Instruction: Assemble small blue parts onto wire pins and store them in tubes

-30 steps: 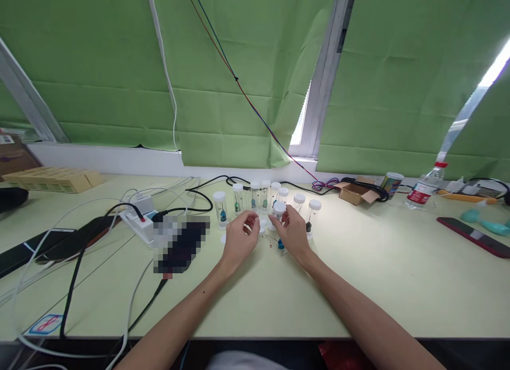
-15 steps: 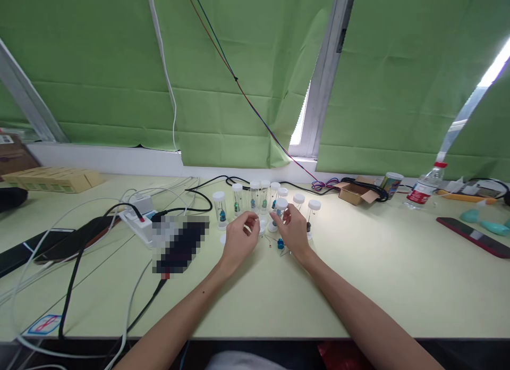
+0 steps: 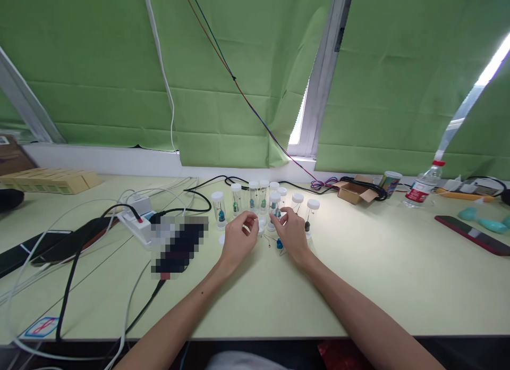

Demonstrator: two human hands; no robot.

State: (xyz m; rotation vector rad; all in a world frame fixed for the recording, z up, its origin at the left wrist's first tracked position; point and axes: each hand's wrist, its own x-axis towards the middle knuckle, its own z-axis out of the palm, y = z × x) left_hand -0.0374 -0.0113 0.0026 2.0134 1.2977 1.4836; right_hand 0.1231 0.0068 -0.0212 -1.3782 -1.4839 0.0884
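Note:
My left hand [image 3: 240,236] is curled, thumb and fingertips close together beside some white caps [image 3: 261,224]. Whatever those fingertips hold, if anything, is hidden. Thumb and forefinger of my right hand [image 3: 292,232] are at the sides of a clear capped vial [image 3: 274,202], which stands upright with something blue inside. Below that hand lies a small blue piece with thin wire leads [image 3: 279,243]. Several similar white-capped vials stand around, including one at the left [image 3: 219,210] and one at the right [image 3: 311,216]. A loose white cap [image 3: 222,239] lies by my left wrist.
A power strip [image 3: 137,221] with cables and a pixelated dark object [image 3: 181,247] lie to the left. Farther right are an open cardboard box [image 3: 353,193], a water bottle [image 3: 424,185] and a red-edged phone [image 3: 472,235]. Black cables run behind the vials.
The vial at my right fingertips has shifted slightly left and away from me. My left hand keeps its curled pose. The whole view has moved a little.

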